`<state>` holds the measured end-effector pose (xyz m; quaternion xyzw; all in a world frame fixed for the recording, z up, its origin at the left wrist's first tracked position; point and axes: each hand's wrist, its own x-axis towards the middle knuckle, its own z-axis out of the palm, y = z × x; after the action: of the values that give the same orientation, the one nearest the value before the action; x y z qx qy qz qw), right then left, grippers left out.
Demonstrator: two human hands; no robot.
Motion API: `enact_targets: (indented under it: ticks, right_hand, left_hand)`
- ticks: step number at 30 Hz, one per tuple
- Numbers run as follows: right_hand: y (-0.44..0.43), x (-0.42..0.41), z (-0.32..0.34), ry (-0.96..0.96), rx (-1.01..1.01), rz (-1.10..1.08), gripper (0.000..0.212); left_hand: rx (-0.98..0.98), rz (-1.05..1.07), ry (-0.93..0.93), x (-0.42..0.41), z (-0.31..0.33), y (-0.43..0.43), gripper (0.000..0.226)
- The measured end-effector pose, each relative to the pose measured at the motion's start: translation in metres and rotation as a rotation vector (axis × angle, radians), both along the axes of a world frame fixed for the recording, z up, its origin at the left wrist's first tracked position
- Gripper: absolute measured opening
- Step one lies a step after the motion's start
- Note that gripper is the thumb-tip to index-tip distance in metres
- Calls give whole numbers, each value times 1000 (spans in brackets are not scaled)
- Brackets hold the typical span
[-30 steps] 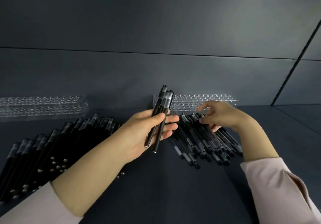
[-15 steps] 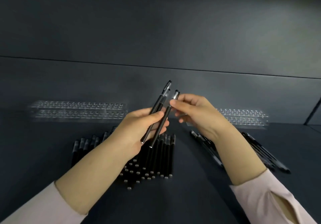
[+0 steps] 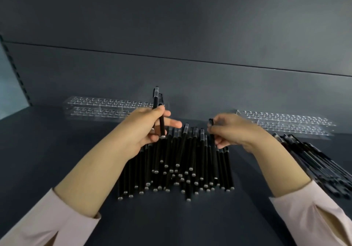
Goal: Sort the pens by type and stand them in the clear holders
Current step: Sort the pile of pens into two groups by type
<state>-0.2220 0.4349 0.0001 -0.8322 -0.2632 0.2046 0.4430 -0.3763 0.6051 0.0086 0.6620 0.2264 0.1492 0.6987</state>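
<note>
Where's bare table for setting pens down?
Free: table left of the middle pile, before the left holder; also the near strip in front of that pile. Crowded: right side, where right hand and right pile sit.

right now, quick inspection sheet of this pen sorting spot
surface: dark shelf
things: centre pile and right pile of pens lie flat; left holder and right holder at the back, no pens standing in them
clutter: nothing seen
grippers: left hand grips two pens upright; right hand pinches one pen above the centre pile
cables: nothing seen
surroundings: dark back panel; slotted upright at far left
</note>
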Motion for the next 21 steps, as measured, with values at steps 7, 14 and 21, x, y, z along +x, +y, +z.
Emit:
enact_targets:
  ticks: [7,14,21]
  right_hand:
    - [0,-1,-6,111,-109,-37,28]
    - [-3,-4,5,-21,40,-80,17]
    - [15,-32,11,376,478,157,23]
  left_hand:
    - [-36,-80,65,0,-3,-8,27]
    - [-21,-143,82,-2,-2,-14,31]
    - [38,-301,69,-1,-5,-21,38]
